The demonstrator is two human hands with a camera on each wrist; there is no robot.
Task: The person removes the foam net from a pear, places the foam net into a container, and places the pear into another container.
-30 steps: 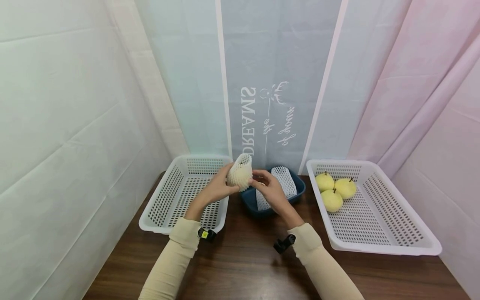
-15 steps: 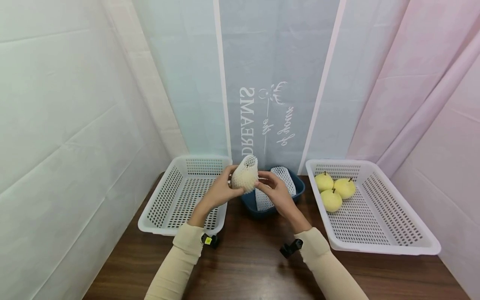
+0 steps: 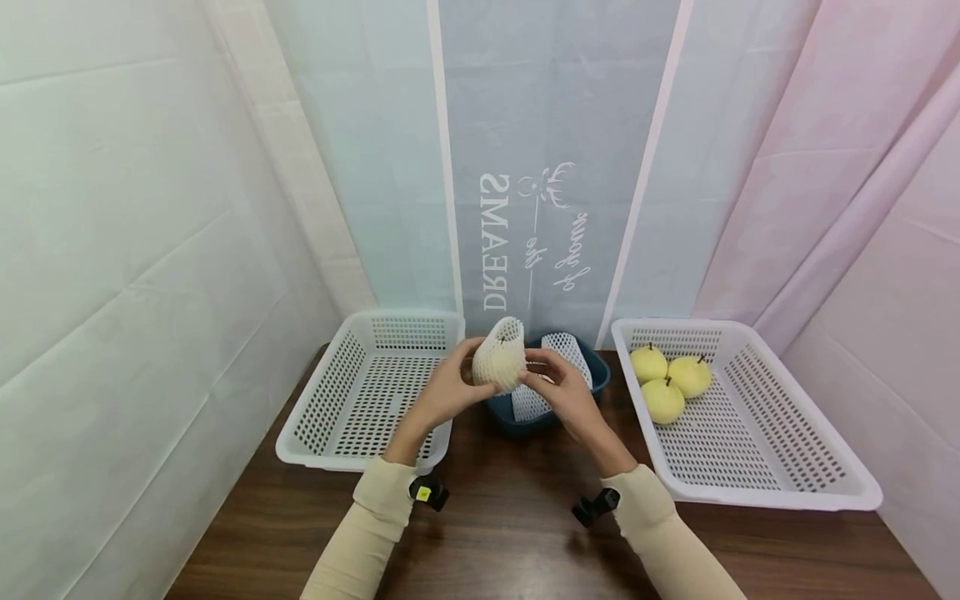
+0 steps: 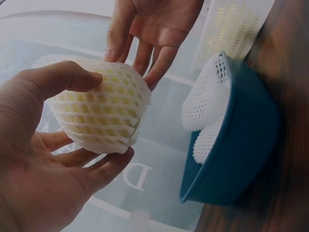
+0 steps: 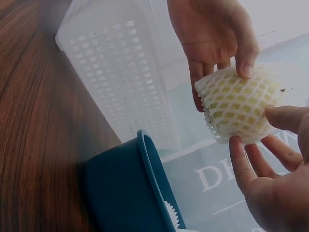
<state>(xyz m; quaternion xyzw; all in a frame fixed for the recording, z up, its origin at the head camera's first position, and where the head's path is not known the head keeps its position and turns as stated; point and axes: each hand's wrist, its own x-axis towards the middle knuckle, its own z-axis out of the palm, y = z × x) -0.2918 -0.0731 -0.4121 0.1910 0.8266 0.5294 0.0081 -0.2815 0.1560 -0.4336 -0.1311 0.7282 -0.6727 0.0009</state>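
A pear (image 3: 500, 362) wrapped in a white foam net sleeve (image 5: 241, 96) is held up between both hands, over the dark blue basin (image 3: 517, 428). Its yellow skin shows through the mesh, and the sleeve's loose end stands up around the stem. From the left side, my left hand (image 3: 448, 389) grips it, thumb on one side and fingers beneath. My right hand (image 3: 568, 398) holds its other side with thumb and fingertips on the net. More foam net sleeves (image 4: 205, 96) lie in the basin, partly hidden by the right hand.
On the left stands a white perforated basket (image 3: 300, 429), partly behind the left forearm. Another white basket (image 3: 765, 500) on the right holds several bare yellow pears (image 3: 664, 402) in its far left corner. All rest on a dark wooden table (image 3: 510, 533) before a curtain.
Both hands have moved slightly right and toward the body with the wrapped pear between them. The baskets, the basin and the bare pears stay where they were.
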